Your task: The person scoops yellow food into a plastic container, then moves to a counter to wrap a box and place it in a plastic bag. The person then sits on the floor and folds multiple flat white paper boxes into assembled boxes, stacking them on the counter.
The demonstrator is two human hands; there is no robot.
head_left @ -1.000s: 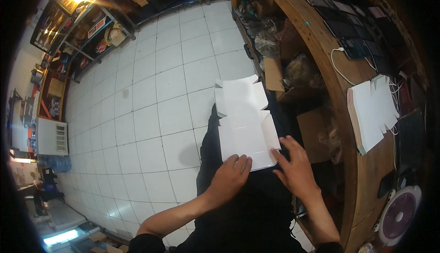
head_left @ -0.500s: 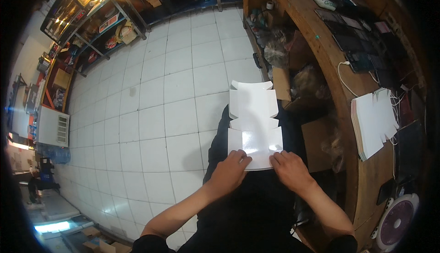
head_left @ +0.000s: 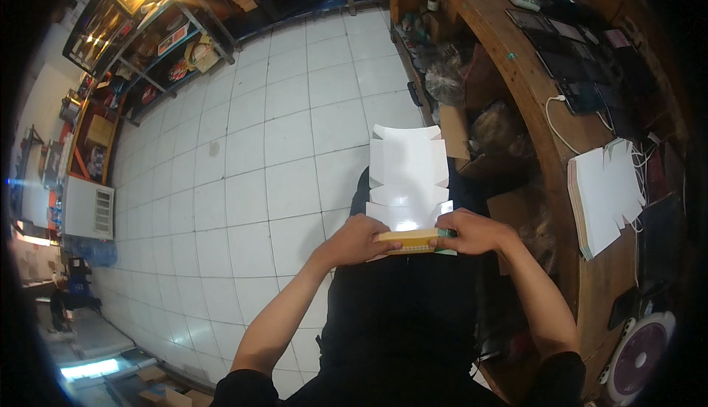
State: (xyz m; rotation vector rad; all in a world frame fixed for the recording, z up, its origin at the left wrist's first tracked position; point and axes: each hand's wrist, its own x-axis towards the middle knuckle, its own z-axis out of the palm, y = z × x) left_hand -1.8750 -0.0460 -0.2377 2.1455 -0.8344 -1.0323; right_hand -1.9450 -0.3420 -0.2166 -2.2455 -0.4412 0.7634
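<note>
Across my lap lies a white cardboard box blank [head_left: 407,163], partly folded, with cut flaps along both sides. Its near panel stands raised and shows a yellow and green printed outer side. My left hand [head_left: 357,240] is closed on the left end of this raised edge, thumb on the printed face. At the other end my right hand [head_left: 472,231] pinches the same panel, thumb also on the near side. The far part of the blank stays spread out, white side up, beyond my hands.
To the right, a wooden counter [head_left: 493,27] holds a stack of flat white box blanks [head_left: 601,197], dark tablets, a white cable [head_left: 554,123] and a round fan [head_left: 640,359]. Bags and cardboard [head_left: 453,138] fill the shelf beneath. White floor tiles [head_left: 243,156] lie to the left.
Both hands have risen and turned inward, bringing the blank's near panel up. Its yellow and green outer face now shows, where before only white was visible.
</note>
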